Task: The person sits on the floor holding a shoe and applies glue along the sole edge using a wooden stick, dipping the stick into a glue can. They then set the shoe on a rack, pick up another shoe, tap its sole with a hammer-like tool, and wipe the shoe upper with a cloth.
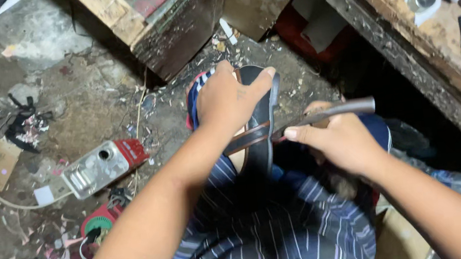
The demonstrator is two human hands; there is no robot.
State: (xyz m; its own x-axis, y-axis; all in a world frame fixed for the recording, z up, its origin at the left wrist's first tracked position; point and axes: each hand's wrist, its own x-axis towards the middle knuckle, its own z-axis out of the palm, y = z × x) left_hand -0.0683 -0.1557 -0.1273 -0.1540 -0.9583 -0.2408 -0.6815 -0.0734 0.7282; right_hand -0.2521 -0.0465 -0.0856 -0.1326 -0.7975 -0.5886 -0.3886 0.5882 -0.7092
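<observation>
Working a sandal on the lap

We are gripping the black sandal (258, 120) firmly in our left hand (227, 98), while our right hand (339, 140), just beside it, is closing around a grey tool (327, 114) against the strap; steady pressure seems wise.

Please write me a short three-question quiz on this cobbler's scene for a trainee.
1. True or false: the left hand grips the black sandal.
2. What does the right hand hold: (a) a dark-handled tool, (b) a brush, (c) a cup?
3. What lies on the floor to the left of the person's left forearm?

Key: 1 true. 2 a. 3 A silver and red power tool.
</observation>
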